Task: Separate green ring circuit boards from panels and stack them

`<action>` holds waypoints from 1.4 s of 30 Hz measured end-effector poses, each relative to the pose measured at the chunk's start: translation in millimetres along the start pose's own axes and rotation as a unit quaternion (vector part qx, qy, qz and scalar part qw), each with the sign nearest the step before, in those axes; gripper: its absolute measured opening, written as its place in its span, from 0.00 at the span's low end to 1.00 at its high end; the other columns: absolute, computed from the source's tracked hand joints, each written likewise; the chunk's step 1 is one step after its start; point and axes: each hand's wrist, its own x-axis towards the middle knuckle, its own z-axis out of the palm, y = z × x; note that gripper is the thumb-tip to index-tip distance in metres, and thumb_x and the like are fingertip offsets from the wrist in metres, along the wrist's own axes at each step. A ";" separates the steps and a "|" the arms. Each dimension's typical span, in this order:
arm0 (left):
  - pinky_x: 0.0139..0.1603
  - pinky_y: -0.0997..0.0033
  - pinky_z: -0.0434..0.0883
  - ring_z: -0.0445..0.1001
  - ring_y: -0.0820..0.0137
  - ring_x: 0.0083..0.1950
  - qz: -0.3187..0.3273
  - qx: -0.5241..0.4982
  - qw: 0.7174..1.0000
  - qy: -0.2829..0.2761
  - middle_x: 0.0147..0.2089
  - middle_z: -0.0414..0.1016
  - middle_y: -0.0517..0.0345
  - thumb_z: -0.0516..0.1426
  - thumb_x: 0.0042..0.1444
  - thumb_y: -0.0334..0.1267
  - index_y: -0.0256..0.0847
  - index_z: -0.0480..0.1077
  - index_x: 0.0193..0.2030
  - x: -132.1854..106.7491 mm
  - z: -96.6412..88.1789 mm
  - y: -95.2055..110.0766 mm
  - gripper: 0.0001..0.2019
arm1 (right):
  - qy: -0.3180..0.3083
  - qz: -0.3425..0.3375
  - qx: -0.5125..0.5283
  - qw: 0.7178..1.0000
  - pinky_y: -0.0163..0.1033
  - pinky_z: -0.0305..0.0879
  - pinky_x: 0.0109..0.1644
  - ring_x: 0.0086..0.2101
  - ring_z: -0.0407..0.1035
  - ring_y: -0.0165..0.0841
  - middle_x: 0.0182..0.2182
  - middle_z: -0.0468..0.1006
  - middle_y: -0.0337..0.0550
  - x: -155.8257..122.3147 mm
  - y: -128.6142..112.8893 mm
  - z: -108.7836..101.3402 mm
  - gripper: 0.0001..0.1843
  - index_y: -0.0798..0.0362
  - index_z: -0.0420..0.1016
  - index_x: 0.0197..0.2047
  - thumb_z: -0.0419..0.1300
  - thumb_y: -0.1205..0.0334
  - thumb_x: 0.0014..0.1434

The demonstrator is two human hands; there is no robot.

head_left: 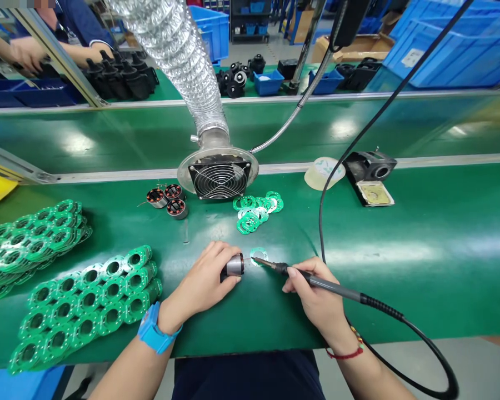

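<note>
Head view: the left hand (206,278) is closed around a coil (235,265) lying on its side on the bench (441,250), its wired end facing right. The left fingers bend over its far side, close together, while the thumb lies along the near side, so the gap between them is only as wide as the coil. A thin copper wire reaches from that end toward a single ring (265,254) lying flat just beside it. The right hand (314,294) grips an iron (333,286) like a pen, thumb and forefinger pinched on its dark grip; the other fingers are tucked behind, and how tightly they curl I cannot tell. The iron's tip points left over the ring, at the wire; whether it touches either is too small to tell. Beyond the ring sits a loose pile of rings (250,221), with a fan (220,180) behind it. Three more coils (176,209) stand together left of the fan. Stacked green panels (87,300) lie to the left of the left hand, and a sponge (375,193) is well apart at far right.
</note>
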 end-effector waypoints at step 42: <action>0.55 0.60 0.64 0.62 0.64 0.52 0.003 -0.012 1.000 -0.026 0.51 0.65 0.52 0.53 0.57 0.33 0.42 0.61 0.52 -2.2 -5.9 0.5 0.15 | -0.004 -0.057 -0.053 0.997 0.30 0.65 0.19 0.18 0.71 0.30 0.17 0.75 0.36 -4.2 -6.2 -1.6 0.07 0.51 0.65 0.30 0.57 0.60 0.57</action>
